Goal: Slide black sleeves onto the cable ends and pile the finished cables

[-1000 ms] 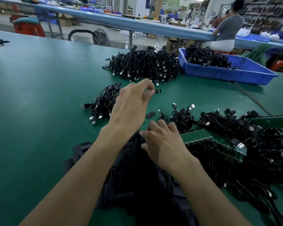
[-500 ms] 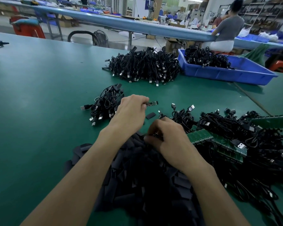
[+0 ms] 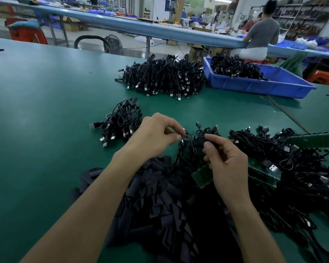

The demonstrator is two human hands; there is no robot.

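My left hand (image 3: 156, 135) pinches the small circuit-board end of a cable (image 3: 186, 138) between thumb and forefinger. My right hand (image 3: 226, 164) holds a black sleeve (image 3: 202, 140) right beside that cable end, touching or nearly touching it. Below both hands lies a heap of loose black sleeves (image 3: 160, 202). A small pile of cables (image 3: 122, 122) sits left of my left hand. A tangle of cables with green board strips (image 3: 285, 158) spreads out on the right.
A large cable pile (image 3: 163, 76) lies farther back on the green table (image 3: 36, 111). A blue bin (image 3: 258, 84) holding more cables stands at the back right. A seated person (image 3: 260, 37) works at the long bench behind.
My left hand came back from the small pile with a cable end. My right hand rose off the sleeve heap holding a sleeve, and the two hands met above the table.
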